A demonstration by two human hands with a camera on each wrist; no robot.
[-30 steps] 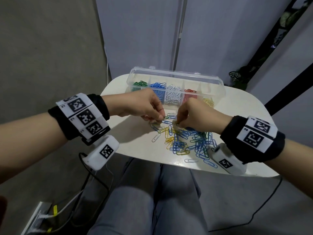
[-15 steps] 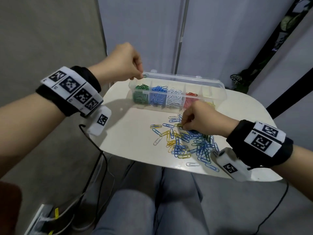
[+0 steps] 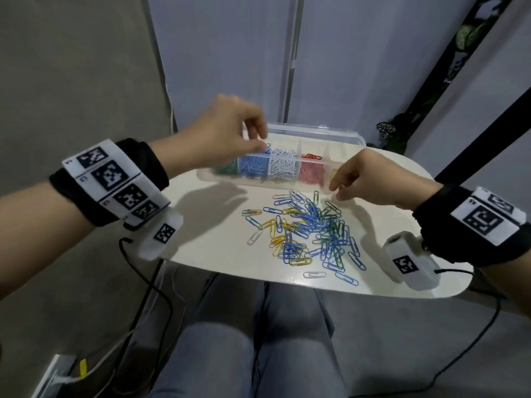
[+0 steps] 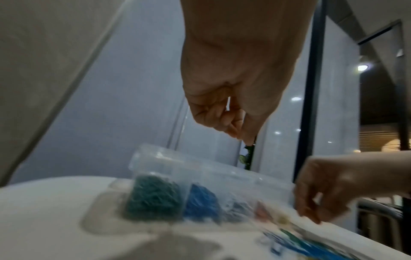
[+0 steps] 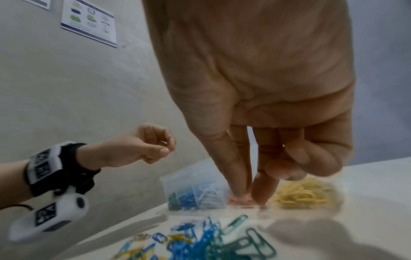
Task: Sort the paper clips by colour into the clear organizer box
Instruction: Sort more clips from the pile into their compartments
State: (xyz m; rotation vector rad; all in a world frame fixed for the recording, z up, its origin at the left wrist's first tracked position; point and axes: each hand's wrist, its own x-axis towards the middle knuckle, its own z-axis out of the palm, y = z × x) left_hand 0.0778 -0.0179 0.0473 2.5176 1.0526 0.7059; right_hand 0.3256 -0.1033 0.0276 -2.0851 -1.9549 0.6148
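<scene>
Left hand [image 3: 227, 133] is over the box [image 3: 316, 133] pinching a blue clip [image 3: 267, 147]; right hand [image 3: 370, 179], fingers curled (can't tell if holding anything), is by the box's yellow end, above the clips [image 3: 310, 231] on the table [image 3: 201, 225].

white table [image 3: 218, 242], wall poster [image 5: 89, 22], floor cables [image 3: 149, 285]

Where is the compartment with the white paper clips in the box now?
In the head view, the white clips fill the middle compartment of the clear organizer box, between the blue clips on their left and the red clips on their right.
</scene>
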